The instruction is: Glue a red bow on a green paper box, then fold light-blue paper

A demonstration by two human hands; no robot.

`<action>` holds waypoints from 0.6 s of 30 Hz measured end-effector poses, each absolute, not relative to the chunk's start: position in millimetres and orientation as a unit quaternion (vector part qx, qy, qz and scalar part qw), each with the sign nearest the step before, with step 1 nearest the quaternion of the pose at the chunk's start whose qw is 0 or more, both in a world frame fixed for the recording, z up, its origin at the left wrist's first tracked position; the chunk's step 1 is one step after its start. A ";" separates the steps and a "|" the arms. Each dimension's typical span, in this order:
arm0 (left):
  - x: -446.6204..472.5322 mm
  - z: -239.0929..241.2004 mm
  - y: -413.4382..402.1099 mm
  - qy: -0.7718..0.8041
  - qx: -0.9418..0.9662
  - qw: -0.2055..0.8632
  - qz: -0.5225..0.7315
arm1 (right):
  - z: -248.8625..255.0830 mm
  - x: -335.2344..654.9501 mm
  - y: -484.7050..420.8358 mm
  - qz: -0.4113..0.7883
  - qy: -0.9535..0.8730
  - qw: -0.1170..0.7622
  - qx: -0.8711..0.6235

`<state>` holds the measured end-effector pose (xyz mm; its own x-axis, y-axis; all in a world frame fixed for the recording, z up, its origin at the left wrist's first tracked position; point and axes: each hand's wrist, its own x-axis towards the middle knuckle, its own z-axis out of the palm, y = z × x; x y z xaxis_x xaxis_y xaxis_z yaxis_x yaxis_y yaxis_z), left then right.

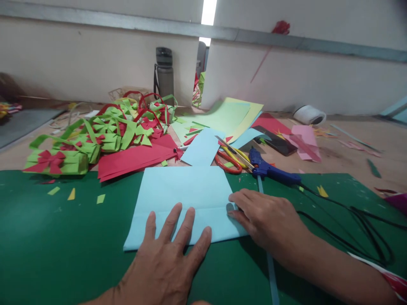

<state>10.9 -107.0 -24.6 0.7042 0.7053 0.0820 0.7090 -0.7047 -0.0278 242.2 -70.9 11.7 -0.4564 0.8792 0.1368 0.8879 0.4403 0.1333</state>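
Note:
A folded light blue paper sheet [187,195] lies on the green cutting mat [57,245]. My left hand [168,258] rests flat on the sheet's near edge, fingers spread. My right hand [267,220] presses its fingertips on the sheet's right edge at the fold line, fingers held together. A narrow light blue strip [272,275] runs under my right wrist toward the near edge.
Red sheets [133,159] and a pile of green and red paper baskets [95,135] lie at left. Behind the sheet are scissors [230,159], a blue glue gun [270,169] with a black cord [356,216], a phone [275,140], more coloured paper, a tape roll [309,114] and a bottle [164,72].

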 end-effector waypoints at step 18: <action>12.5 4.6 -103.1 -0.371 -0.923 -0.095 0.033 | 15.1 235.7 -80.5 -0.071 -0.895 0.079 -0.433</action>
<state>12.5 -103.1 4.6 0.7219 0.6793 -0.1321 0.6919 -0.7060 0.1511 235.7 -80.5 15.1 -0.6118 0.7642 0.2041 0.7869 0.6143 0.0589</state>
